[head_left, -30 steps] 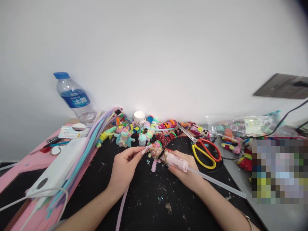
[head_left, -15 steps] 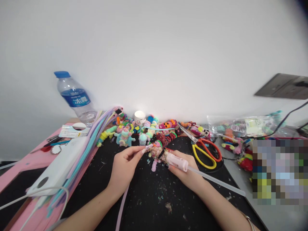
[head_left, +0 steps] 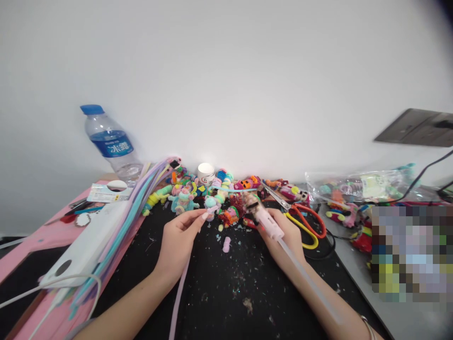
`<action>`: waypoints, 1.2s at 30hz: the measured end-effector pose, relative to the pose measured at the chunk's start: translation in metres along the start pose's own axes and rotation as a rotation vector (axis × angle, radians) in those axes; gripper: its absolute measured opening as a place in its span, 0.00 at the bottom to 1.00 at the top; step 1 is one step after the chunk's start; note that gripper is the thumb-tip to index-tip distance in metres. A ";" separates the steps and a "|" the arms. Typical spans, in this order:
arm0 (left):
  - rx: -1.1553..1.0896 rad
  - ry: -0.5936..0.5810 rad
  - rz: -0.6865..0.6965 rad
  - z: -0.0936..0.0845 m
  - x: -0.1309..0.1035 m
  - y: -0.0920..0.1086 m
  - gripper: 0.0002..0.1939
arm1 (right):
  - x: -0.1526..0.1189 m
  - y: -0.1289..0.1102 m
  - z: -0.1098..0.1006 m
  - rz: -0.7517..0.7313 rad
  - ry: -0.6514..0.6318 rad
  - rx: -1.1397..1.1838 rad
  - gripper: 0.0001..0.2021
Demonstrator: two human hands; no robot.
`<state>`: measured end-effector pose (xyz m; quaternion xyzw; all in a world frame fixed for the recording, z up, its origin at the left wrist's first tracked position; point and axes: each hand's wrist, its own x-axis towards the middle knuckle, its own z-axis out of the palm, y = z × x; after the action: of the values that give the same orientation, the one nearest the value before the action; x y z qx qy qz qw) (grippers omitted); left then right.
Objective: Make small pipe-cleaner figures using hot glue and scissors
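My left hand (head_left: 180,241) pinches the end of a lilac pipe cleaner (head_left: 179,297) between thumb and fingertips, and its long tail hangs down below the wrist. My right hand (head_left: 287,238) is wrapped round a pale pink hot glue gun (head_left: 271,225), its nozzle tilted up and away to the left. A translucent glue stick (head_left: 307,276) sticks out of the gun's back end. Between my hands a small lilac coil (head_left: 227,244) lies on the black mat (head_left: 219,302). A red and orange fuzzy figure (head_left: 230,216) lies just behind the coil.
Scissors (head_left: 306,219) with red and yellow handles lie behind my right hand. Several fuzzy figures (head_left: 184,200) line the wall beside a white roll (head_left: 205,174). Pastel pipe cleaners (head_left: 118,245), a white box (head_left: 81,245) and a water bottle (head_left: 111,141) are at left.
The glue gun in my right hand has moved right and up, away from my left hand. My left hand has drawn slightly left with the pipe cleaner. The lilac coil stays put.
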<state>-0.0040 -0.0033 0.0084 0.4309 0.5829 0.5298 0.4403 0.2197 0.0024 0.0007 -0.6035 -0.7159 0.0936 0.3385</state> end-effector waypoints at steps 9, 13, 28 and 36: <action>-0.117 -0.097 -0.051 0.003 -0.002 0.003 0.06 | 0.010 0.010 0.000 0.062 0.159 -0.420 0.26; -0.230 -0.327 -0.116 0.007 -0.007 -0.001 0.05 | 0.005 0.002 -0.005 -0.244 0.157 -0.089 0.22; -0.666 -0.829 -0.391 0.008 -0.023 -0.001 0.03 | -0.021 -0.027 0.002 -0.405 -0.364 0.416 0.14; -0.587 -0.838 -0.401 0.011 -0.024 0.003 0.01 | -0.026 -0.039 0.006 -0.147 -0.363 0.637 0.07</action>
<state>0.0123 -0.0240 0.0127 0.3445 0.2559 0.3588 0.8289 0.1859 -0.0297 0.0074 -0.3885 -0.7407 0.3924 0.3827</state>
